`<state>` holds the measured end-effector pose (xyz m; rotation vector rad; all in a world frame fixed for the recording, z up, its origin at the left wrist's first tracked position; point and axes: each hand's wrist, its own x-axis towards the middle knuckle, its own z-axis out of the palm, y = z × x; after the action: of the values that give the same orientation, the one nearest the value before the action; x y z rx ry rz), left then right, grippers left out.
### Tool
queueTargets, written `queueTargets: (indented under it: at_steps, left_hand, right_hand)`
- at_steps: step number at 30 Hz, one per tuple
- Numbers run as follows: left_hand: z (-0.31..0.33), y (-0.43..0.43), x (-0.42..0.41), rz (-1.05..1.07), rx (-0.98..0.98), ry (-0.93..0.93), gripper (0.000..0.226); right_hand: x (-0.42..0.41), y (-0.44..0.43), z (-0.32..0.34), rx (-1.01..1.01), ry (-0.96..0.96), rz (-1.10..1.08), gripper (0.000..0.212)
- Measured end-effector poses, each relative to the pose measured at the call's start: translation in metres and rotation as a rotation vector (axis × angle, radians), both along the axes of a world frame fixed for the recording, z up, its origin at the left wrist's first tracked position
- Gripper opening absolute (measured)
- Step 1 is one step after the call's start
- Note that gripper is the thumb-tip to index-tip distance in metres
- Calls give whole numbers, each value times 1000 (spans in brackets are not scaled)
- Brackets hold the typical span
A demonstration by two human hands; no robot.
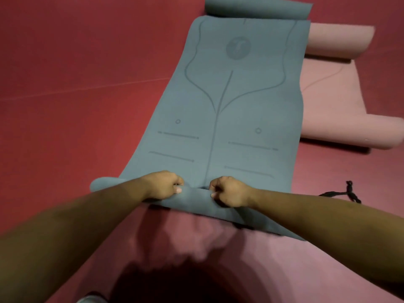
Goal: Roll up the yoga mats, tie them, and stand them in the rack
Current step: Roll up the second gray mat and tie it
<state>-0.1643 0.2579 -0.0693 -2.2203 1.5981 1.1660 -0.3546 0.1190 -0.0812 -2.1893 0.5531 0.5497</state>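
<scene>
A grey-blue yoga mat (229,101) with printed alignment lines lies stretched away from me on the red floor, its far end curled into a loose roll. My left hand (165,184) and my right hand (228,191) both grip the near end of the mat, fingers curled over the folded-up edge, side by side near its middle. A pink yoga mat (332,101) lies to the right, curled at both ends. A black tie string (343,193) lies on the floor just right of the grey mat's near end.
Red padded floor (76,106) surrounds the mats, with a seam line running across the left side. My shadow falls on the floor in front of me. No rack is in view.
</scene>
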Motion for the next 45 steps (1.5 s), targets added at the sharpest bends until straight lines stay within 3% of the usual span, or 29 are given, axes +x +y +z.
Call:
queueTargets:
  at_steps: [4, 8, 12, 14, 17, 20, 23, 26, 28, 32, 41, 43, 45]
  left_hand:
    - [19, -13, -23, 49, -87, 36, 18]
    - [26, -16, -42, 117, -195, 68, 10]
    - [29, -11, -58, 16, -307, 75, 24]
    - [27, -7, -65, -123, -282, -20, 50]
    - [13, 2, -73, -312, -279, -321, 76]
    - [-1, 12, -77, -261, -327, -451, 78]
    - [-16, 16, -75, -230, -333, -399, 73]
    - [-22, 13, -80, -191, -312, -296, 56]
    - [-21, 7, -83, -143, -324, -277, 41]
    - [-21, -5, -86, -60, -276, -149, 34]
    - [-53, 7, -93, 27, -153, 19, 45]
    - [-60, 11, -93, 2, -278, -11, 51]
    - [-66, 14, -91, -89, -456, -161, 60]
  right_hand:
    - [-23, -18, 15, -40, -34, -37, 12]
    - [-39, -37, 36, -92, -56, -54, 13]
    - [-57, -43, 46, -141, -98, -90, 10]
    - [-62, -43, 45, -134, -119, -108, 8]
    - [-67, -35, 37, -125, -121, -121, 9]
    - [-73, -25, 23, -136, -93, -125, 7]
    - [-75, -23, 14, -135, -75, -117, 3]
    - [-76, -27, 15, -215, -90, -38, 16]
    - [-83, -31, 14, -279, -106, 39, 37]
    - [-105, -35, -4, -360, -48, 63, 69]
    - [-130, -14, -38, -170, -101, 1, 35]
    - [-137, -9, -45, -122, -103, -74, 34]
    - [-143, -8, -56, -80, -100, -143, 30]
